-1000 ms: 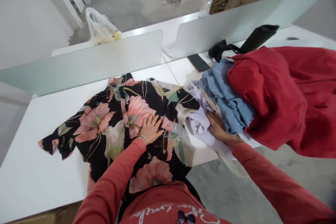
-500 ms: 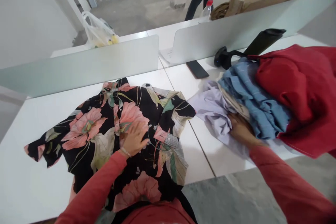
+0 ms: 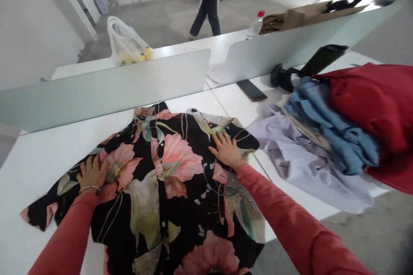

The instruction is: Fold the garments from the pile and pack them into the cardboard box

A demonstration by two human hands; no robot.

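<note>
A black shirt with large pink flowers (image 3: 183, 159) lies spread on the white table, its collar towards the glass divider and its lower end hanging towards me. My left hand (image 3: 92, 174) rests flat on the shirt near the sleeve on the left, fingers spread. Across from it, my right hand (image 3: 226, 149) lies open on the shirt's right shoulder area. Just right of the shirt is a crumpled lavender garment (image 3: 290, 154), partly under a folded blue garment (image 3: 332, 124) and a red garment (image 3: 374, 103).
A dark phone (image 3: 251, 90) lies near the frosted divider (image 3: 129, 81). Behind the pile are a black device (image 3: 281, 77) and a dark green cylinder (image 3: 325, 58). Beyond the divider stand a plastic bag (image 3: 125, 43), a red-capped bottle (image 3: 257, 23) and a person (image 3: 209, 0).
My right hand has left the lavender garment and moved left onto the flowered shirt. My left hand has slid left towards the sleeve. The person behind has moved left in view.
</note>
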